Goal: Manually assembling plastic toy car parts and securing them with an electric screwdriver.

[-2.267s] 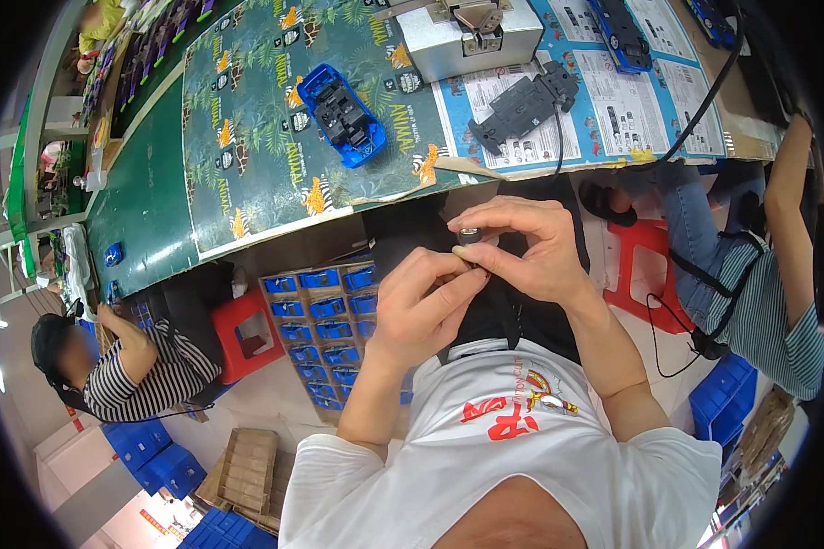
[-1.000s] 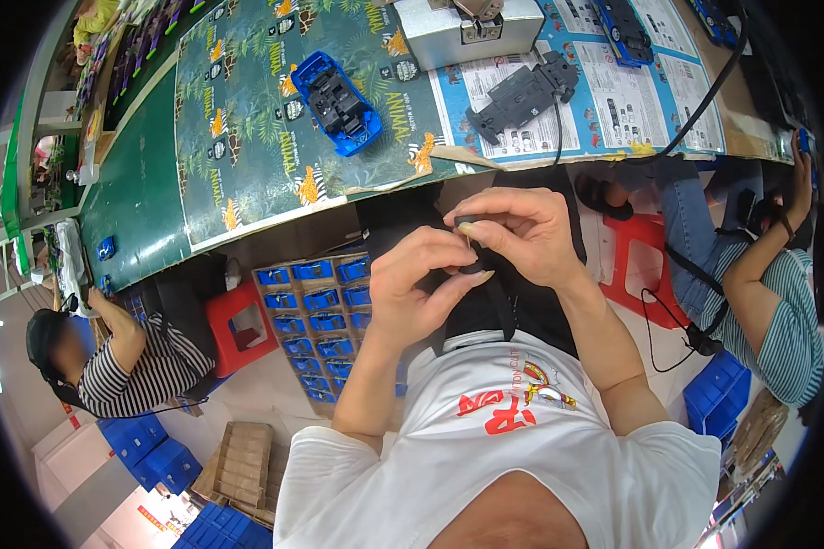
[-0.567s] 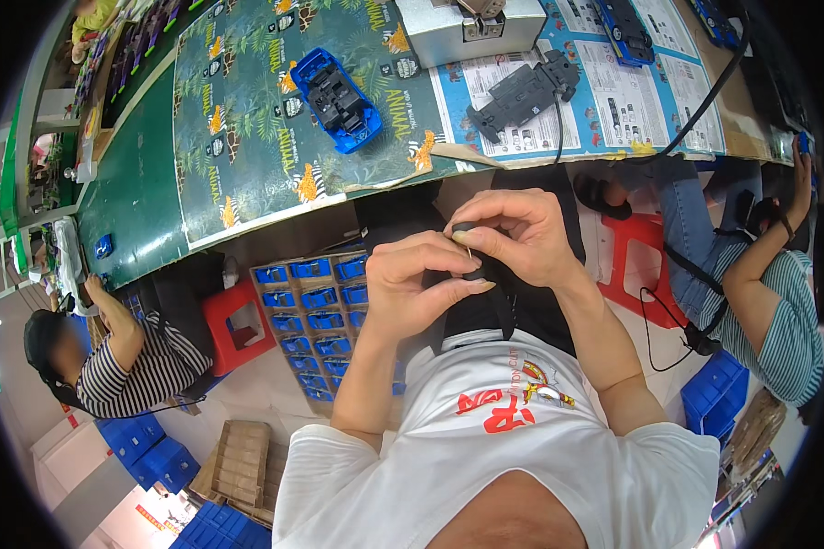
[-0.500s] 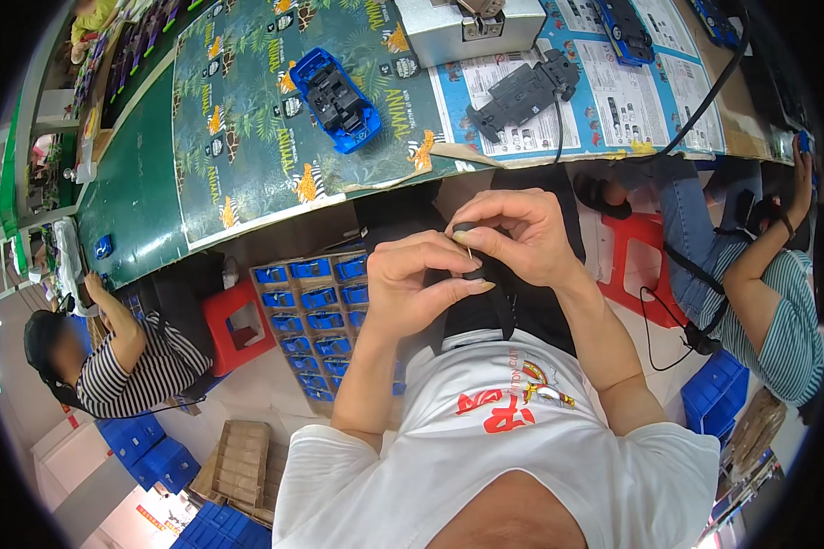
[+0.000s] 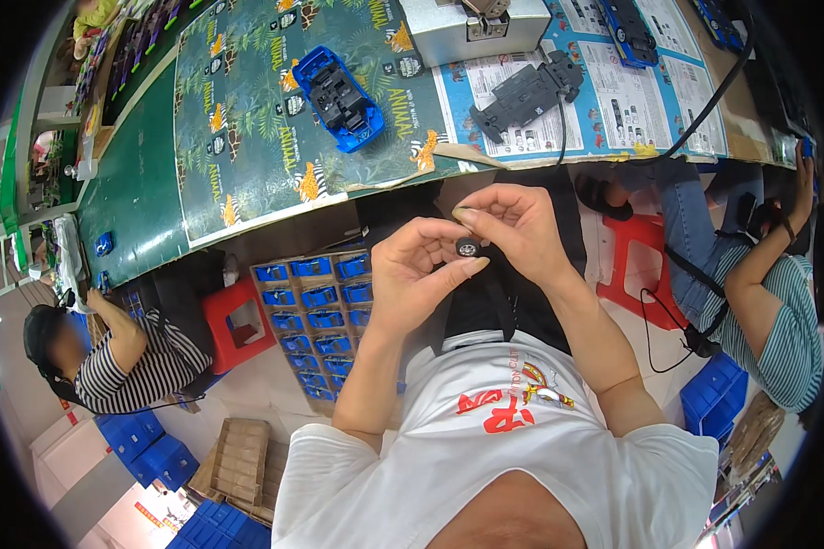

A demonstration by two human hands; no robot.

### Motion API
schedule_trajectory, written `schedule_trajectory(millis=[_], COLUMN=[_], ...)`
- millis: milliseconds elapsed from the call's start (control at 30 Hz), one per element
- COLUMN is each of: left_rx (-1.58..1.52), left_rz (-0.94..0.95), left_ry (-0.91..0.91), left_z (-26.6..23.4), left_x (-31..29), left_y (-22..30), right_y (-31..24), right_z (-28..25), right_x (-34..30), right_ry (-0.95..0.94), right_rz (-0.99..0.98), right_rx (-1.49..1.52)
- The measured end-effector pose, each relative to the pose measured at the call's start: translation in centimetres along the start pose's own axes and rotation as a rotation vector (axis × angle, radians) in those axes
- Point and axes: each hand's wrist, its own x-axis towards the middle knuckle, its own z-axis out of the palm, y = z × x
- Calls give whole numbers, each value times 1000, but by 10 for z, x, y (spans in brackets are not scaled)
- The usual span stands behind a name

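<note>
A small black toy wheel (image 5: 468,248) with a silver hub faces up in front of my body, below the table edge. My left hand (image 5: 421,270) pinches it between thumb and fingers. Close beside the wheel is my right hand (image 5: 515,229), its thumb and fingertips drawn together; what they grip is hidden. On the table ahead lie a blue toy car body (image 5: 339,99) with a dark inside and, to its right, a dark grey toy car chassis (image 5: 533,95).
A metal box-like fixture (image 5: 476,32) stands at the table's far side, with a black cable (image 5: 705,105) to its right. Trays of blue toy cars (image 5: 319,297) are below on the left. Co-workers sit on both sides by red stools (image 5: 233,320).
Half a second ago both hands held two black wheels joined by a thin axle. One wheel has turned to show its hub; the other and the axle are out of sight.
</note>
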Motion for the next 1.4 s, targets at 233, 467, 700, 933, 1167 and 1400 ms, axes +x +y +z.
schedule_trajectory(millis=[233,467,700,933,1167,1400], left_rx=[-97,-397,-634,-652,657,1361], left_rz=[-91,-164,-84,-78,502,171], left_ry=[83,-5,-170,-169,673,652], left_z=[-3,-14,-23,-20,-69,-82], left_x=[0,5,8,11,63,128], left_y=[-4,-9,-12,4,74,84], right_y=[4,5,-3,-14,-22,-23], right_z=[2,1,3,8,-3,14], right_x=[-2,-7,-5,1,9,14], right_ry=[20,-16,-161,-222,-128,-124], right_rz=[-57,-79,-10,-40,-155,-164], right_rx=[0,30,152,178,100,35])
